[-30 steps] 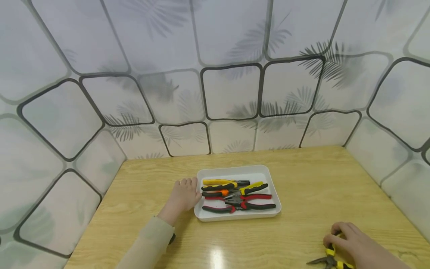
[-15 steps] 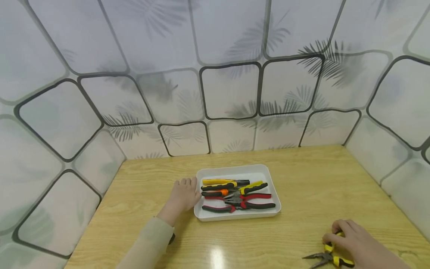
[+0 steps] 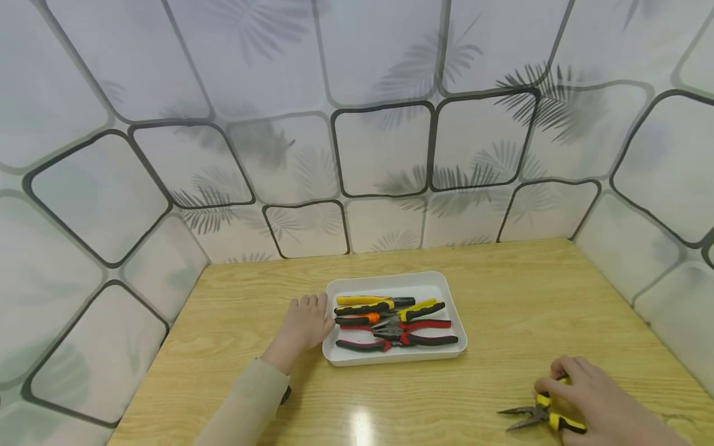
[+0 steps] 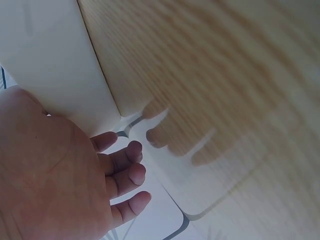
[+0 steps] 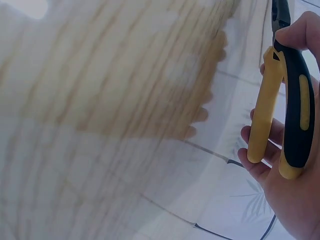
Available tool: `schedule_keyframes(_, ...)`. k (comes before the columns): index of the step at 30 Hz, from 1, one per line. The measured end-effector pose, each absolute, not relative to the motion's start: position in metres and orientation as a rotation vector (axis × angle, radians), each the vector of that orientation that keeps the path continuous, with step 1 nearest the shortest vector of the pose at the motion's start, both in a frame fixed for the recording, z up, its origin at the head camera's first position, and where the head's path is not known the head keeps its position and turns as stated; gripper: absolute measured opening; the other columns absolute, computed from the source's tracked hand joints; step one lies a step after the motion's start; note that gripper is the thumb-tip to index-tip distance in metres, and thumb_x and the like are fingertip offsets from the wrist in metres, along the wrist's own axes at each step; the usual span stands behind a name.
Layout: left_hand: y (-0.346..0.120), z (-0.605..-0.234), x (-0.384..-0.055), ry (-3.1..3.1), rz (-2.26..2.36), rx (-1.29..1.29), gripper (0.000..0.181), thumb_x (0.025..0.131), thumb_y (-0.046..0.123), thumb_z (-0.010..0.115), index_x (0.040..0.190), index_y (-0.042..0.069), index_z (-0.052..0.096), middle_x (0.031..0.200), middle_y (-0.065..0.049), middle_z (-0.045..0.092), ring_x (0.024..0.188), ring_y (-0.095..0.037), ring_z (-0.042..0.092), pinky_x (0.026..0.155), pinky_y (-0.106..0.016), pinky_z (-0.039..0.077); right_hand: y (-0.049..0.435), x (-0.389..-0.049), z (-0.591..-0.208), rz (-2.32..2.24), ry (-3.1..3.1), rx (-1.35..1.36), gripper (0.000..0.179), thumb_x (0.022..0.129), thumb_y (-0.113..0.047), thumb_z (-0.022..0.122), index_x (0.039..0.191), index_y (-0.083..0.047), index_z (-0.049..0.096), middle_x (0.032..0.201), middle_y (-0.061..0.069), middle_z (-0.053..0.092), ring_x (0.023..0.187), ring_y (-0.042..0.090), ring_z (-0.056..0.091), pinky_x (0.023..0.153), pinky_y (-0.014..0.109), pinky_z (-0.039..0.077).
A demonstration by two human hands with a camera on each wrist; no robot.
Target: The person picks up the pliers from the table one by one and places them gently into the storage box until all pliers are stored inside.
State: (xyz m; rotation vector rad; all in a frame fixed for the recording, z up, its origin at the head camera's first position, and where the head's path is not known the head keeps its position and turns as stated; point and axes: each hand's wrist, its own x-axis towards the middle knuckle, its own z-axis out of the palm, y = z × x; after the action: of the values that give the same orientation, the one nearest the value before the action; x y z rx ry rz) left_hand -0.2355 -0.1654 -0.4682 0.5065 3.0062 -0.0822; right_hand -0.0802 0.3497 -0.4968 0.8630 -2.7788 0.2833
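Observation:
A white tray (image 3: 392, 360) stands near the middle of the table in the head view. My left hand (image 3: 304, 323) rests at its left side, fingers extended and thumb by the rim. In the left wrist view, the palm and loosely bent fingers (image 4: 123, 181) show beside the white tray wall. At the lower right my right hand (image 3: 586, 396) holds needle-nose pliers (image 3: 540, 414) with yellow and black handles. Their tips point left and stand apart. In the right wrist view, the fingers lie around the spread handles and the thumb presses near the pivot.
Several pliers lie in the tray, among them yellow-black pliers (image 3: 362, 309) and red-black pliers (image 3: 429, 341). Patterned white fabric (image 3: 385, 155) walls in the table (image 3: 234, 310) at the back and sides. A small dark object (image 3: 286, 395) shows beside the left sleeve.
My right hand has shifted slightly up in the head view. The pliers have moved left and up, bringing both tips into sight. The left hand and tray have stayed put.

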Motion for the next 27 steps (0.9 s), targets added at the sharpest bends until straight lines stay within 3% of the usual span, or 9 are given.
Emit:
schedule_keyframes(5, -0.165, -0.468, -0.235, 3.005, -0.073, 0.500, 0.052, 0.104, 0.034, 0.044, 0.140, -0.004, 0.048, 0.133, -0.026, 0.063, 0.124, -0.042, 0.059, 0.107, -0.059, 0.045, 0.347, -0.081, -0.492, 0.231, -2.704, 0.878, 0.069, 0.052, -0.034, 0.093, 0.113, -0.049, 0.064, 0.106, -0.023, 0.046, 0.092, -0.005, 0.038, 0.069, 0.026, 0.038)
schedule_keyframes(13, -0.164, -0.465, -0.235, 3.002, -0.064, 0.500, 0.051, 0.105, 0.034, 0.044, 0.139, -0.004, 0.048, 0.132, -0.026, 0.062, 0.124, -0.042, 0.059, 0.108, -0.060, 0.045, 0.343, -0.081, -0.487, 0.196, -2.738, 0.822, 0.068, 0.053, -0.033, 0.093, 0.112, -0.050, 0.063, 0.107, -0.021, 0.045, 0.091, -0.002, 0.036, 0.069, 0.027, 0.038)
schedule_keyframes(21, -0.164, -0.465, -0.236, 2.993, -0.071, 0.494, 0.053, 0.105, 0.035, 0.043, 0.140, -0.004, 0.047, 0.134, -0.026, 0.062, 0.126, -0.042, 0.059, 0.108, -0.059, 0.045, 0.337, -0.083, -0.482, 0.166, -2.689, 0.785, 0.066, 0.052, -0.033, 0.092, 0.111, -0.047, 0.066, 0.107, -0.020, 0.048, 0.093, 0.001, 0.041, 0.074, 0.036, 0.043)
schedule_keyframes(27, -0.165, -0.465, -0.237, 2.990, -0.075, 0.493, 0.053, 0.105, 0.035, 0.043, 0.141, -0.004, 0.047, 0.134, -0.026, 0.061, 0.125, -0.042, 0.058, 0.107, -0.059, 0.044, 0.332, -0.090, -0.478, 0.140, -2.630, 0.814, 0.059, 0.053, -0.038, 0.091, 0.109, -0.040, 0.071, 0.103, -0.018, 0.047, 0.089, 0.002, 0.039, 0.071, 0.031, 0.038)
